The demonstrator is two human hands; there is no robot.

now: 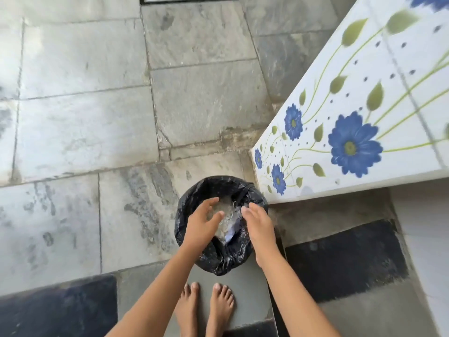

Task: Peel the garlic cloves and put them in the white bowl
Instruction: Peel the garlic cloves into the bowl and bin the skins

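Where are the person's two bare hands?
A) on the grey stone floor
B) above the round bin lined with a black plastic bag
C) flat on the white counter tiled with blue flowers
B: the left hand and the right hand are both over the mouth of the round bin lined with a black plastic bag.

- bin (218,261) sits on the floor (85,117), lower centre of frame, right by the corner of the counter (388,105) filling the right side
- left hand (202,223) and right hand (260,226) side by side over the bin's mouth
- feet (206,310) bottom centre, just below the bin
- mat (56,310) lower left, second mat (345,261) lower right, below the counter edge
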